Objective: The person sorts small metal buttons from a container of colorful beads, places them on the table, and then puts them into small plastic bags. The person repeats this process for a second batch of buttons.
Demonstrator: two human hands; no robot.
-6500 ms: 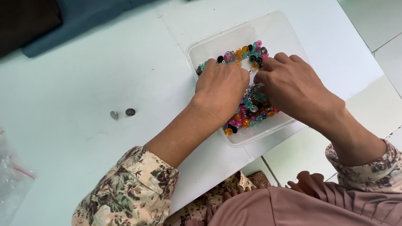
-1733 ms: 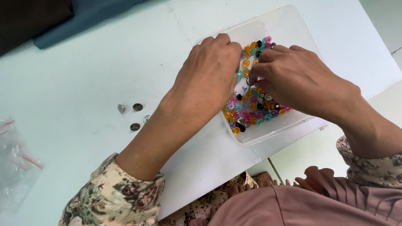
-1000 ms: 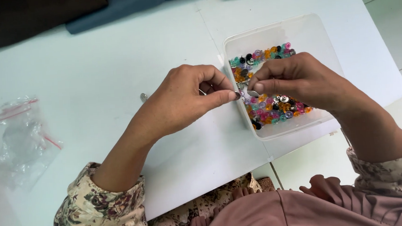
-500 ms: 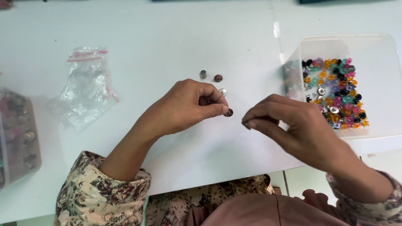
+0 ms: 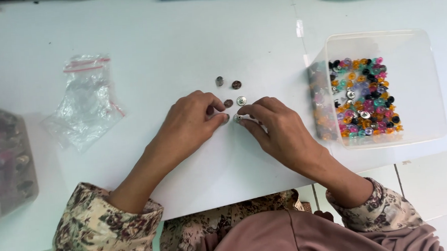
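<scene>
Resting on the table — a snap button (image 5: 238, 118) between both hands' fingers (image 5: 222, 118).

White worktable over pale tiled floor

A smooth white tabletop (image 5: 124, 28) fills most of the frame under even, soft light; pale square floor tiles (image 5: 433, 180) with dark grout show at the lower right.

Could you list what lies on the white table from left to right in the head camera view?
Clear container of mixed pieces at the left edge → empty clear zip bag → left hand → small round metal buttons → right hand → clear tub of colourful beads.
</scene>
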